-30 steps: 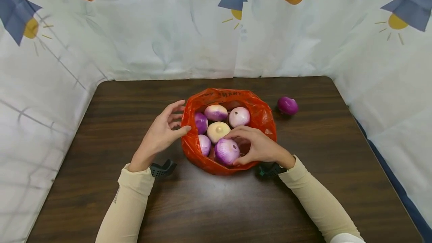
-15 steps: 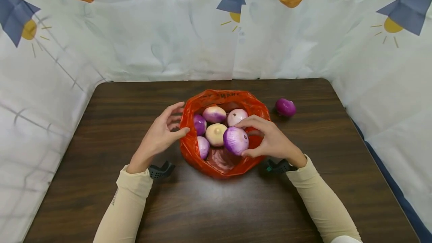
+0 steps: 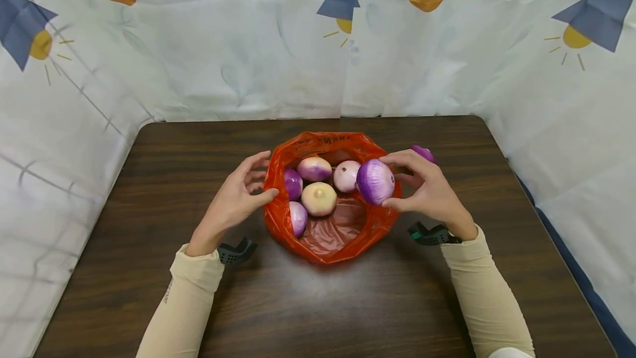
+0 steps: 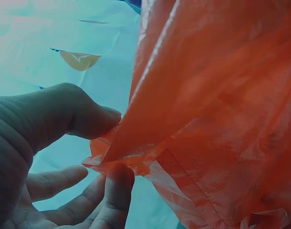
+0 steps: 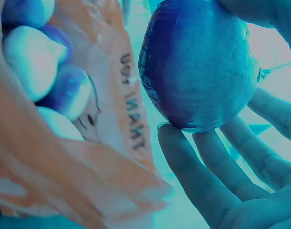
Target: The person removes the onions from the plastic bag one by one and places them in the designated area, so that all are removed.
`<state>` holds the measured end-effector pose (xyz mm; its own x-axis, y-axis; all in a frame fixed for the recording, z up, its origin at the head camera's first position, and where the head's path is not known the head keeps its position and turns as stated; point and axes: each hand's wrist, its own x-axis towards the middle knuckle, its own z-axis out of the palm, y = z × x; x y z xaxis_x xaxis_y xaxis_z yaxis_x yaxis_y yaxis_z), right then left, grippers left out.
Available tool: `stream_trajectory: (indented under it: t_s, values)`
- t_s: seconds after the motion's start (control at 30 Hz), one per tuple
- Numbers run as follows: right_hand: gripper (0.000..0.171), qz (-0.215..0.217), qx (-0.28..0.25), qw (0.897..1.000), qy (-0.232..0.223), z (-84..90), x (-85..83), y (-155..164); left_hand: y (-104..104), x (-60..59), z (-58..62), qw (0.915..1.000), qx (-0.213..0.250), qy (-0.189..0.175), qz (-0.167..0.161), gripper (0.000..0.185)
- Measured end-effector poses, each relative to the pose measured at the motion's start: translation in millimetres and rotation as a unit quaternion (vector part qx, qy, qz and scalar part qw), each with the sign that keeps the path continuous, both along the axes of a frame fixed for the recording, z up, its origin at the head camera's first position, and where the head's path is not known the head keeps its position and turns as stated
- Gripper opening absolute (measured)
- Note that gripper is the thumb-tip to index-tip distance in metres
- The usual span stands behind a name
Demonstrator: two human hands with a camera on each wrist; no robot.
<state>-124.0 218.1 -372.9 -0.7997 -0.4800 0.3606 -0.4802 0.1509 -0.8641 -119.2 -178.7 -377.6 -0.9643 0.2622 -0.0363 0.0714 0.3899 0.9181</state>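
A red plastic bag (image 3: pixel 343 245) stands with its mouth wide at the middle of the table. Inside lie several peeled onions, among them a pale one (image 3: pixel 318 199) and a purple-white one (image 3: pixel 314 169). At the bag's left rim, my left hand (image 3: pixel 237 195) pinches a fold of the plastic (image 4: pixel 136 148) between thumb and finger. My right hand (image 3: pixel 427 187) grips a purple-white onion (image 3: pixel 375 182) by thumb and fingertips, held over the bag's right rim. In the right wrist view the same onion (image 5: pixel 198 67) appears close up, with the bag beside it.
A small purple onion (image 3: pixel 424 153) lies on the dark wooden table (image 3: pixel 308 308), right of the bag and partly hidden behind my right hand. A white printed cloth (image 3: pixel 199 59) hangs behind the table and along its sides.
My right hand has lifted the onion from the front of the bag and carried it up and right to the right rim. My left hand stays at the left rim.
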Motion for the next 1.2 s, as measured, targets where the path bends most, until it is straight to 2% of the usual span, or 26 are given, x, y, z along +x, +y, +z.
stream_trajectory:
  t_s: [0.27,0.5,0.6,0.77,0.97,1.2]
  values:
    - [0.078,-0.039,-0.042,0.998,0.005,9.7,0.1,17,0,0.2,-0.2,1.0000,0.003,0.009,-0.002,0.077]
    - [0.077,-0.095,-0.053,0.994,0.001,13.8,1.5,33,0,-0.7,0.6,1.0000,0.002,0.000,-0.004,0.077]
    - [0.074,-0.105,-0.072,0.992,-0.005,12.5,-1.0,40,0,-0.8,1.2,1.0000,-0.001,-0.003,-0.005,0.077]
    - [0.072,-0.118,-0.084,0.989,-0.022,5.5,-10.0,45,-2,1.3,3.0,0.9998,-0.016,-0.010,0.001,0.076]
    - [0.069,-0.150,-0.119,0.981,-0.042,-7.0,-13.0,56,-2,-0.4,0.6,1.0000,-0.007,-0.005,0.000,0.077]
    - [0.065,-0.211,-0.098,0.971,-0.053,-18.5,-16.6,77,-2,-0.2,1.7,1.0000,-0.009,-0.003,-0.002,0.077]
